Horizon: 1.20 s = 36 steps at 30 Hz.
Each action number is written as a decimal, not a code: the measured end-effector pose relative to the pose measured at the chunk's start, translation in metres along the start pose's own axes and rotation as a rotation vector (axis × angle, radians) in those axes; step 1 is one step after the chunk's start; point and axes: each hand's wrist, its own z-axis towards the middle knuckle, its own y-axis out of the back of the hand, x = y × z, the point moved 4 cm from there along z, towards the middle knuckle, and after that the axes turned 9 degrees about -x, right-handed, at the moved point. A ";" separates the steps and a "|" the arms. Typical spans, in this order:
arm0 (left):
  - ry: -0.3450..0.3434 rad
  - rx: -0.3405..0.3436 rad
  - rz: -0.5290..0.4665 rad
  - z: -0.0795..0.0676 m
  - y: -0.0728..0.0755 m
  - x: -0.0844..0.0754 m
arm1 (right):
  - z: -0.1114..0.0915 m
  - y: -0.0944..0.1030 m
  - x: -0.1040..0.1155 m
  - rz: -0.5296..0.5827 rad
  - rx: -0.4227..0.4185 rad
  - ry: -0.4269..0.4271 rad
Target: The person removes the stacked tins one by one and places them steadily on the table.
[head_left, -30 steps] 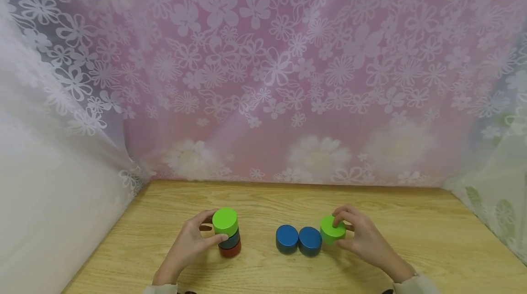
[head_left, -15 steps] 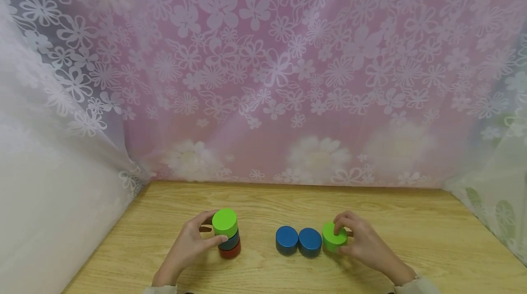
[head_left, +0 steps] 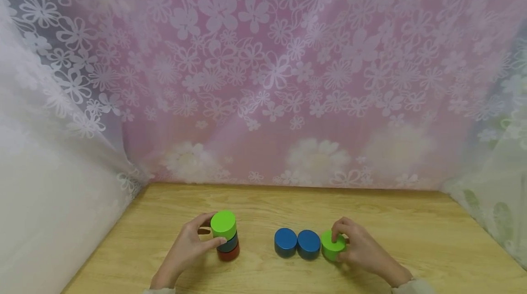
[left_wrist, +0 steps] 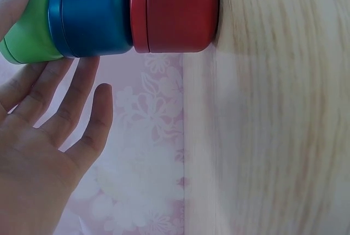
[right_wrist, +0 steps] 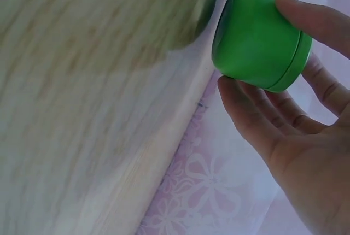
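At left in the head view stands an upright stack of small round lidded tins: green on top, blue in the middle, red on the table. My left hand grips the stack's upper part, its thumb on the near side and fingers behind the green and blue tins. To the right, my right hand holds a second green tin, with one finger over its lid. Whether this tin touches the table is hard to tell.
Two blue tins, the left one and the right one, stand side by side between the hands, just left of the held green tin. A flowered curtain hangs behind the wooden table, with pale sheeting along the sides.
The right hand has lowered the green tin toward the table and the front, beside the blue tins. The left hand keeps its grip on the stack.
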 end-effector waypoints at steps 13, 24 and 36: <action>-0.014 -0.015 0.022 0.001 0.001 -0.001 | 0.001 -0.002 0.002 0.026 0.062 -0.042; 0.006 -0.003 0.011 0.000 0.001 -0.001 | -0.001 -0.004 0.002 0.024 0.076 -0.037; -0.015 -0.006 0.005 0.000 -0.001 -0.001 | 0.006 0.003 0.011 0.090 0.081 -0.088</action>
